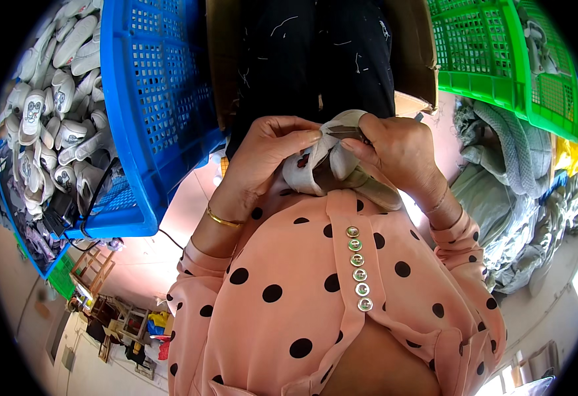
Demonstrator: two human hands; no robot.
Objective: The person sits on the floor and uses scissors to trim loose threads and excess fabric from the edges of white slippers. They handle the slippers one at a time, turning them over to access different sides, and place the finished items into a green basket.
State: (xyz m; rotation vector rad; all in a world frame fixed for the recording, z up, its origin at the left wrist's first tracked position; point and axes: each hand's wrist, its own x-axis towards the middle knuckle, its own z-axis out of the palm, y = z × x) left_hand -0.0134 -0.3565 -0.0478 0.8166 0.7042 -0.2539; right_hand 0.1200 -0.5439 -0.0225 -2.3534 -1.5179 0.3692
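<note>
A pale white and beige shoe is held up in front of my waist, with a small dark red mark on its side. My left hand is closed, thumb and fingers pinching the shoe's upper edge. My right hand is closed round a small metal tool that looks like thread snips; its thin blades lie against the shoe's edge, close to my left fingertips. The fingers hide most of its dark handle. Part of the shoe's sole side shows under my right hand.
At the left stands a blue plastic crate, beside a heap of white shoes. A green crate is at the upper right, above grey fabric bundles. A cardboard box lies beyond my dark trousers. A wooden stool stands lower left.
</note>
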